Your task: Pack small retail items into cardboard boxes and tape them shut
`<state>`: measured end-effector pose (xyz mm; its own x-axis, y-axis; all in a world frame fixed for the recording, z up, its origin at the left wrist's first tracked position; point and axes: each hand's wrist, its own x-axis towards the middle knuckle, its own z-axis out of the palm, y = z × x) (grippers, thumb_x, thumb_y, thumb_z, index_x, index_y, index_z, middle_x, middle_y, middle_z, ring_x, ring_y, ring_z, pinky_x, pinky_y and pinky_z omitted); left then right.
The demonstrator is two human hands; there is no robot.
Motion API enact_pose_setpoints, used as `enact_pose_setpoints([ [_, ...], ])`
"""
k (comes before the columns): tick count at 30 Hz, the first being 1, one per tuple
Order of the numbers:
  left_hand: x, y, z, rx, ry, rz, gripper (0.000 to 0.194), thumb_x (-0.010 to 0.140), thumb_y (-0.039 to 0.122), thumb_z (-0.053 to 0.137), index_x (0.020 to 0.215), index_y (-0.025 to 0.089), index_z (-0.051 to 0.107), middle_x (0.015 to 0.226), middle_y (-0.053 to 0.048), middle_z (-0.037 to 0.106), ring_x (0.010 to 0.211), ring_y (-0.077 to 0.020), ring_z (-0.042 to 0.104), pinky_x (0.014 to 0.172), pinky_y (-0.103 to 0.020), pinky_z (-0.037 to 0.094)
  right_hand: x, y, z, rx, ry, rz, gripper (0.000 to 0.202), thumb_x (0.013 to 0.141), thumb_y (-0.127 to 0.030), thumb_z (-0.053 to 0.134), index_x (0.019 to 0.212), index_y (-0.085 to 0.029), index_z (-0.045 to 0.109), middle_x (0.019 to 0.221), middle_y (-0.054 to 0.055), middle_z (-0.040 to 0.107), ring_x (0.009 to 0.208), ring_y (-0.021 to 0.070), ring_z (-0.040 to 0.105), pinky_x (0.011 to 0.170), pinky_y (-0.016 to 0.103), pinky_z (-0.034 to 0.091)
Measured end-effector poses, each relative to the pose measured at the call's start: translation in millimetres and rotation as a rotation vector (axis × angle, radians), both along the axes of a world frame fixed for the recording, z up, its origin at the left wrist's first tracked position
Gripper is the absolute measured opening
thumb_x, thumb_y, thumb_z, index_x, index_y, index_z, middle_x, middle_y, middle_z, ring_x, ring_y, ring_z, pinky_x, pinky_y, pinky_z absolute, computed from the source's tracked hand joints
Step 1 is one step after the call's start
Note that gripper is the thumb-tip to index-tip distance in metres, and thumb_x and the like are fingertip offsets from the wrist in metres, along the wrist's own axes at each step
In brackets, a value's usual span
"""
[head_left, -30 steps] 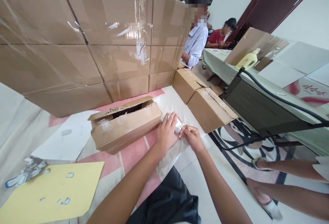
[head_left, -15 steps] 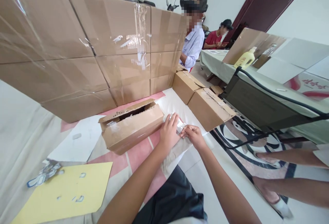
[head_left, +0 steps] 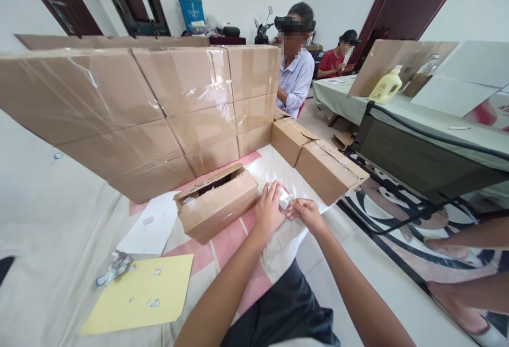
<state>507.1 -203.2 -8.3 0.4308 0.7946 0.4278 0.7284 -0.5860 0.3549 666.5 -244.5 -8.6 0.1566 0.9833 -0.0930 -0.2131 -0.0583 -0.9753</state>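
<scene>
A small white box [head_left: 285,198] sits on the cloth-covered table. My left hand [head_left: 270,208] is closed over it, its fingers across the top and far side. My right hand [head_left: 307,213] pinches at the box's near right end; what lies between its fingertips is too small to make out. Just left of my hands lies a long brown cardboard box [head_left: 222,206] with its top flaps partly raised and a dark gap between them.
Taped cartons [head_left: 191,92] form a wall behind; two more cardboard boxes [head_left: 332,169] line the right edge. A yellow sheet [head_left: 159,304] with paper cutouts and a white sheet [head_left: 153,225] lie left. A folding chair [head_left: 413,150] and a person's legs are right. Two people sit beyond.
The camera view has tilted up and shifted left, so things appear lower and further right. My hands stay at the small white box, with little visible change in their grip.
</scene>
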Motion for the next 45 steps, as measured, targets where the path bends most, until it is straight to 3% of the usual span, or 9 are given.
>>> enact_pose_setpoints([
  [7, -2.1, 0.3, 2.4, 0.005, -0.063, -0.049, 0.081, 0.085, 0.041, 0.071, 0.156, 0.019, 0.037, 0.161, -0.012, 0.043, 0.15, -0.0353, 0.038, 0.111, -0.048, 0.05, -10.4, -11.4, 4.6, 0.191, -0.032, -0.074, 0.056, 0.079, -0.051, 0.08, 0.048, -0.019, 0.045, 0.071, 0.005, 0.072, 0.053, 0.0157, 0.067, 0.051, 0.029, 0.057],
  [10, -6.8, -5.0, 9.6, 0.011, -0.117, -0.069, 0.071, 0.087, 0.027, 0.066, 0.153, 0.019, 0.042, 0.163, -0.012, 0.041, 0.153, -0.0355, 0.034, 0.114, -0.051, 0.047, -15.4, -17.1, 12.4, 0.263, -0.101, -0.095, 0.057, 0.084, -0.047, 0.077, 0.047, -0.02, 0.043, 0.072, 0.006, 0.072, 0.057, 0.0175, 0.067, 0.056, 0.032, 0.058],
  [13, -17.3, -16.5, 26.5, 0.016, -0.321, -0.104, 0.05, 0.09, 0.011, 0.05, 0.14, 0.019, 0.056, 0.147, -0.011, 0.06, 0.141, -0.0268, 0.052, 0.114, -0.046, 0.048, -18.8, -24.8, 27.5, 0.339, -0.199, -0.107, 0.051, 0.088, -0.034, 0.075, 0.047, -0.021, 0.047, 0.075, 0.006, 0.074, 0.069, 0.0195, 0.07, 0.068, 0.033, 0.059],
  [16, -32.9, -31.4, 49.1, -0.014, -0.493, -0.119, 0.034, 0.095, 0.015, 0.048, 0.125, 0.02, 0.064, 0.117, -0.008, 0.076, 0.111, -0.021, 0.071, 0.101, -0.039, 0.056, -24.6, -31.1, 44.4, 0.522, -0.425, -0.079, 0.044, 0.094, -0.02, 0.065, 0.052, -0.022, 0.052, 0.078, 0.006, 0.075, 0.074, 0.0196, 0.071, 0.07, 0.033, 0.057],
  [22, -72.1, -58.7, 78.0, -0.311, -0.638, -0.193, 0.023, 0.093, 0.026, 0.066, 0.115, 0.022, 0.07, 0.1, -0.005, 0.074, 0.091, -0.017, 0.071, 0.083, -0.029, 0.059, -57.0, -34.8, 61.7, 0.802, -0.572, 0.096, 0.037, 0.093, -0.004, 0.058, 0.061, -0.021, 0.048, 0.079, 0.005, 0.073, 0.065, 0.0142, 0.069, 0.056, 0.025, 0.05],
  [26, -106.7, -73.4, 76.3, -0.354, -0.664, -0.193, 0.019, 0.09, 0.026, 0.074, 0.109, 0.025, 0.074, 0.096, -0.003, 0.071, 0.087, -0.0152, 0.068, 0.079, -0.027, 0.058, -85.5, -34.6, 60.4, 0.864, -0.469, 0.265, 0.032, 0.095, -0.006, 0.059, 0.068, -0.021, 0.051, 0.084, 0.006, 0.075, 0.074, 0.0157, 0.073, 0.065, 0.026, 0.057],
  [34, -159.7, -110.9, 66.9, 0.023, -0.596, 0.065, 0.017, 0.086, 0.009, 0.072, 0.096, 0.023, 0.074, 0.085, -0.001, 0.066, 0.076, -0.0125, 0.065, 0.065, -0.024, 0.055, -139.9, -35.2, 50.0, 0.993, -0.508, 0.476, 0.028, 0.093, -0.021, 0.07, 0.071, -0.022, 0.053, 0.082, 0.007, 0.074, 0.065, 0.0155, 0.063, 0.061, 0.03, 0.051],
  [40, -175.1, -133.0, 61.6, 0.222, -0.478, 0.182, 0.031, 0.085, 0.001, 0.069, 0.106, 0.022, 0.071, 0.086, -0.003, 0.067, 0.078, -0.0154, 0.062, 0.066, -0.03, 0.054, -167.1, -39.0, 46.5, 1.008, -0.479, 0.481, 0.019, 0.092, -0.021, 0.072, 0.078, -0.022, 0.059, 0.096, 0.008, 0.078, 0.075, 0.0165, 0.071, 0.07, 0.03, 0.058],
  [45, -176.5, -136.3, 62.5, 0.275, -0.522, 0.224, 0.032, 0.084, -0.003, 0.068, 0.107, 0.019, 0.07, 0.086, -0.003, 0.066, 0.079, -0.0147, 0.062, 0.066, -0.028, 0.054, -179.2, -43.7, 52.1, 0.95, -0.418, 0.425, 0.027, 0.093, -0.023, 0.071, 0.072, -0.021, 0.055, 0.091, 0.005, 0.078, 0.073, 0.0139, 0.073, 0.067, 0.025, 0.057],
])
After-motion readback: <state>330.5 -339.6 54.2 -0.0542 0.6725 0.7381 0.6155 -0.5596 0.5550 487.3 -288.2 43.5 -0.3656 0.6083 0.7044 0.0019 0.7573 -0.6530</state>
